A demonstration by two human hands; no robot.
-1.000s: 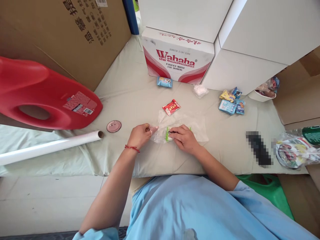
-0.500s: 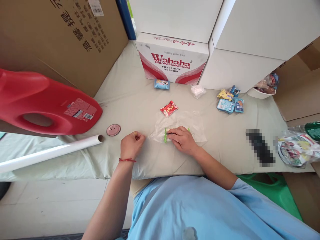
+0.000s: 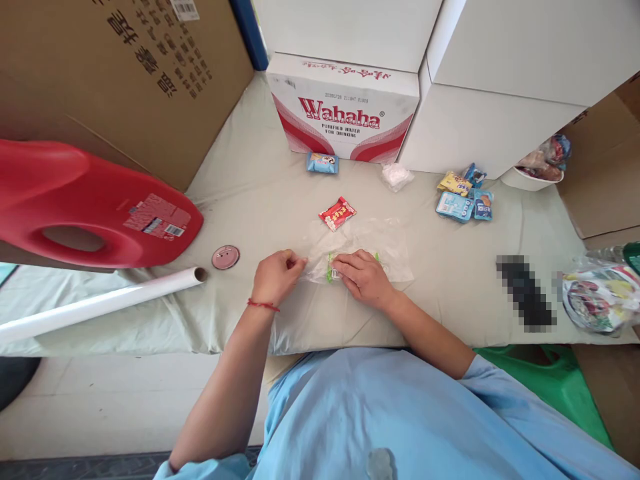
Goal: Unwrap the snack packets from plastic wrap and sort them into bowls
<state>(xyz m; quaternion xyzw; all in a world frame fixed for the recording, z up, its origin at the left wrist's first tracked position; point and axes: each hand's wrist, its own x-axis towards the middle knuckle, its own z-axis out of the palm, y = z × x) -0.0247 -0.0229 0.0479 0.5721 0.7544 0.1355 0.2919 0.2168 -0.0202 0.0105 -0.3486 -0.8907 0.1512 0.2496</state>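
Observation:
A clear plastic bag (image 3: pixel 390 230) lies spread on the cloth-covered table. At its left corner the thumb and fingers of my left hand (image 3: pixel 277 275) are pinched on the film. My right hand (image 3: pixel 367 277) is curled over a small packet with green ends (image 3: pixel 331 268), pressing it against the bag; most of the packet is hidden under the fingers. Just behind the bag lies a red snack packet (image 3: pixel 338 214). A round pinkish-brown disc (image 3: pixel 225 257) rests to the left of my left hand.
At the back stands a Wahaha water carton (image 3: pixel 345 113), with a blue packet (image 3: pixel 323 163) and a white wrapped piece (image 3: pixel 397 177) before it. Several snack packets (image 3: pixel 455 205) lie right. Leftward are a red jug (image 3: pixel 125 220) and a white roll (image 3: pixel 110 300). A pixelated dark object (image 3: pixel 525 293) lies right.
My left hand has moved right and slightly up, from bare cloth to the bag's left corner. The right hand stays over the green-ended packet. The view has shifted slightly.

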